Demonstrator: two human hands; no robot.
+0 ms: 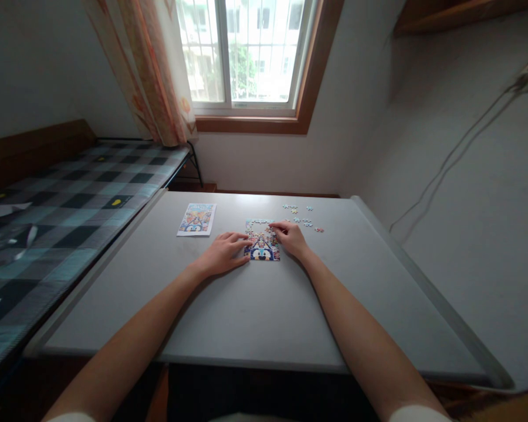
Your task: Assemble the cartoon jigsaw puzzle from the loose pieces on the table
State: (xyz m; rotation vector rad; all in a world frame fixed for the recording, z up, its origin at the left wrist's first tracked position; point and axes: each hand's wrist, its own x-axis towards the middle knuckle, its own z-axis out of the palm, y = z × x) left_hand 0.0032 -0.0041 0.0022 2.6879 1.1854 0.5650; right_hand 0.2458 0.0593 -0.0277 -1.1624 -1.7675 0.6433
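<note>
The jigsaw puzzle [262, 241] lies flat near the middle of the grey counter [255, 310], partly assembled: the lower rows form a finished picture, while the upper edge is ragged, with a gap visible at the top. The step in hand appears to be the seating of a piece along that upper right edge. The right hand [291, 235] rests on the puzzle's right side, fingers curled toward the top corner and pressing down; whether its grip pinches a separate piece or only presses on the assembled area cannot be told at this size. The left hand [224, 252] lies palm down on the counter, its fingertips touching the puzzle's left edge; its grip is released, fingers extended, and it grasps nothing. It reads as a brace that keeps the assembly from sliding. Both forearms extend straight forward from the near edge of the counter and converge on the puzzle, wrists low. The next move, as a judgement, calls for light downward pressure with the left hand steady, then a reach beyond the puzzle to the loose pieces [303, 218], which lie scattered near the far right of the assembly. A printed reference card [196, 219] lies to the left of the puzzle, well apart from it. A bed with a checked cover [70, 205] stands along the counter's left side, below a window [244, 53] with a curtain [152, 70]
</note>
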